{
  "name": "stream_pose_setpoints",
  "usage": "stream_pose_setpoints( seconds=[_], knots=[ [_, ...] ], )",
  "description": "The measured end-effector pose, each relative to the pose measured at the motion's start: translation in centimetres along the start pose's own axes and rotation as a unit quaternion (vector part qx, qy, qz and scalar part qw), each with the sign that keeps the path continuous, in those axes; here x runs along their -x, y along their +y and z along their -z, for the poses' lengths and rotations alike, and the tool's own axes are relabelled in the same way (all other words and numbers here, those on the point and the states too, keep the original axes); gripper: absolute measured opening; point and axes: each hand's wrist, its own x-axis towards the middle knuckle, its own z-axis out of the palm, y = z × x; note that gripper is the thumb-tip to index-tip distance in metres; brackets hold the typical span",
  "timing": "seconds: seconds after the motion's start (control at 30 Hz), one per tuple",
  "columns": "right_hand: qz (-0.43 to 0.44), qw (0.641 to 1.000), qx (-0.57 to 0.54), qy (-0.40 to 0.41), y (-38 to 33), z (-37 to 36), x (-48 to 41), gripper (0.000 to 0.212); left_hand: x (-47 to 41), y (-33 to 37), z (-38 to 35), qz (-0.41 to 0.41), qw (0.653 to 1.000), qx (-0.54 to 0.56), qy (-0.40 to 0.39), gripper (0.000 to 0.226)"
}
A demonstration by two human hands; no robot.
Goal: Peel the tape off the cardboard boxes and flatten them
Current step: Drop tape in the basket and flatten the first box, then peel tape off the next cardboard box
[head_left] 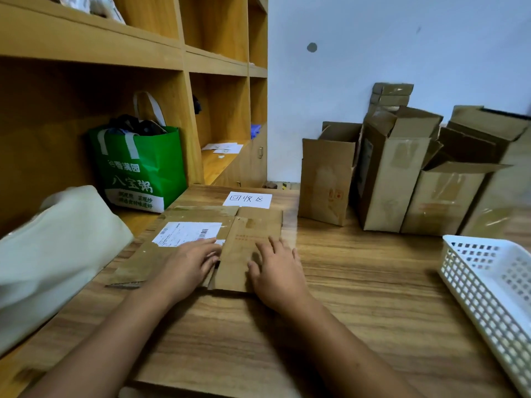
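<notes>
A wooden shelf unit [143, 53] lines the left side of a wood-grain counter [359, 297], where a person works on cardboard. A pale, soft bag [57, 254] slumps over the counter's left edge. A cluster of upright cardboard boxes [396, 173], flaps open and tape patches on their sides, stands against the wall at the far right corner.

The flattened cardboard box [247, 225] lies left of centre, directly under both hands. The left hand [186, 262] rests palm down on its left panel, fingers straight, the fingertips reaching the near edge of a white shipping label [186, 232]. The right hand [275, 271] lies flat on the right panel, fingers spread. A seam of the box runs between the two hands.

A white plastic basket [488, 282] sits at the right edge. A green shopping bag [140, 168] stands on the shelf ledge beyond the box. A handwritten paper sign [247, 199] lies just past the box's far edge.
</notes>
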Motion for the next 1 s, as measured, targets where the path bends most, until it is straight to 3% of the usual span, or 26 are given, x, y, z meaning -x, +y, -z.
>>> stream_pose_setpoints(
  seconds=[0.17, 0.43, 0.63, 0.8, 1.0],
  knots=[
    [-0.013, 0.998, -0.05, 0.039, 2.6, 3.7, 3.5, 0.053, 2.2, 6.1, 1.5, -0.01, 0.997, 0.015, 0.073, 0.029],
    [-0.075, 0.995, -0.041, 0.057, 9.4, 8.4, 11.5, 0.053, 7.8, 16.2, -2.4, -0.099, 0.993, 0.062, 0.003, 0.038],
    [-0.112, 0.99, -0.038, 0.073, 13.1, 9.5, 16.3, 0.045, 10.4, 17.9, -6.2, -0.105, 0.992, 0.066, -0.027, 0.041],
    [-0.094, 0.992, -0.051, 0.07, 12.4, 11.9, 15.1, 0.051, 10.8, 17.8, -7.4, -0.11, 0.991, 0.071, -0.016, 0.042],
    [-0.061, 0.991, -0.066, 0.096, 10.0, 16.8, 7.3, 0.058, 11.1, 18.0, -7.1, -0.126, 0.99, 0.068, -0.01, 0.031]
  ],
)
